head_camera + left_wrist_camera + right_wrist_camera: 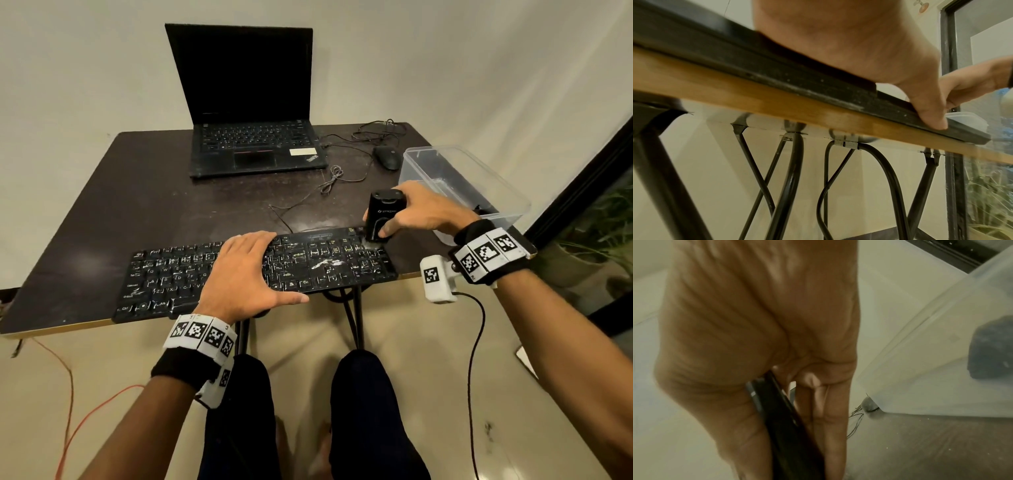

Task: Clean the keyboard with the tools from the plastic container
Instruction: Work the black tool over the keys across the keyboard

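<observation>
A black keyboard (308,267), smeared with white marks, lies along the table's front edge. My left hand (245,274) lies flat across its middle with straight fingers, the thumb (931,113) over the keyboard's front edge (818,84). My right hand (421,209) grips a small black handheld cleaning device (382,214), standing upright with its lower end on the keyboard's upper right corner. In the right wrist view the thumb and fingers (830,418) clamp the dark device (785,426). The clear plastic container (507,195) stands at the right, with a dark item (992,350) inside.
An open black laptop (253,137) stands at the back of the dark table (102,212). A black mouse (387,157) and loose cables (329,185) lie between the laptop and the container. The table's metal legs (789,178) and my knees (363,383) are below the front edge.
</observation>
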Action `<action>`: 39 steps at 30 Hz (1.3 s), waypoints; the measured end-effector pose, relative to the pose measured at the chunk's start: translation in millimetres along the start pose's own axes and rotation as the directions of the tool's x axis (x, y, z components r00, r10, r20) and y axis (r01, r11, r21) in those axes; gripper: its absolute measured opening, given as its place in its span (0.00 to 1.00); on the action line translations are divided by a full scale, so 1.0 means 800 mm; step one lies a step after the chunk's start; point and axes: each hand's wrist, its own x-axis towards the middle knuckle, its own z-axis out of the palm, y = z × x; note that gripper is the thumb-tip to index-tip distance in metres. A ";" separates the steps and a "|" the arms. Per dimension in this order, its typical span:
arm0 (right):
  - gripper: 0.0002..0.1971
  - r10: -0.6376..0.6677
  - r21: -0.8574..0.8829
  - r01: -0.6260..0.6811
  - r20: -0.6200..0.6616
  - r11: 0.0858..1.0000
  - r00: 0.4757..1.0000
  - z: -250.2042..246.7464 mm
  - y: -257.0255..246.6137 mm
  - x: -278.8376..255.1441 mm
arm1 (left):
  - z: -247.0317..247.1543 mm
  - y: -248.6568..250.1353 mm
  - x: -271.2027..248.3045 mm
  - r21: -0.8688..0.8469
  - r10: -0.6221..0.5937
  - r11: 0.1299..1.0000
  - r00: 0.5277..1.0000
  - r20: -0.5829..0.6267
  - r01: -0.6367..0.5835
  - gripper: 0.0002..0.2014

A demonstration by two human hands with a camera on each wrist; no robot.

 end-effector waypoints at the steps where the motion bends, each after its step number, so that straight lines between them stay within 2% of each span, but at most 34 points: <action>1: 0.20 -0.006 0.009 0.006 -0.023 1.000 1.000 -0.001 0.001 -0.001 | 0.000 0.000 0.000 0.000 0.000 1.000 1.000 0.002 0.000 0.64; 5: 0.20 -0.006 -0.015 0.006 0.043 1.000 0.999 -0.004 0.006 -0.004 | 0.000 0.000 0.000 0.001 0.001 1.000 1.000 0.004 -0.001 0.65; 9: 0.20 0.000 -0.018 0.000 -0.011 1.000 1.000 -0.005 0.006 -0.003 | 0.000 0.001 0.000 0.003 -0.001 1.000 1.000 0.006 0.001 0.65; 12: 0.21 0.017 -0.031 -0.015 0.071 0.999 0.997 -0.005 0.004 0.000 | 0.000 0.000 0.001 0.009 0.000 1.000 1.000 0.008 0.000 0.65; 16: 0.21 -0.008 -0.066 0.008 0.003 0.998 1.000 -0.002 -0.002 0.008 | 0.000 0.000 0.000 0.016 0.001 1.000 1.000 0.015 -0.001 0.64; 20: 0.21 -0.038 -0.021 0.040 0.108 0.999 0.993 -0.002 0.001 0.001 | -0.002 0.001 0.000 0.011 -0.005 1.000 1.000 0.016 0.004 0.65; 24: 0.20 -0.057 -0.040 0.057 -0.009 0.998 0.998 0.001 0.002 0.002 | -0.002 0.002 0.000 0.020 -0.007 1.000 1.000 0.018 0.007 0.65; 28: 0.21 -0.055 -0.011 0.056 0.071 0.998 0.996 0.005 0.002 0.007 | -0.002 0.000 0.001 0.017 -0.012 1.000 1.000 0.019 0.012 0.65; 32: 0.21 -0.065 -0.039 0.065 -0.015 0.997 0.998 0.012 -0.002 0.018 | -0.003 -0.001 0.003 0.017 -0.012 1.000 1.000 0.021 0.012 0.65; 36: 0.20 -0.078 0.013 0.077 0.057 0.997 0.995 0.012 0.002 0.012 | -0.002 -0.001 0.003 0.016 -0.006 1.000 1.000 0.012 0.006 0.64; 39: 0.21 -0.066 0.031 0.066 -0.014 0.997 0.998 0.016 0.004 0.015 | -0.002 -0.001 0.003 0.015 -0.002 1.000 1.000 0.013 0.002 0.64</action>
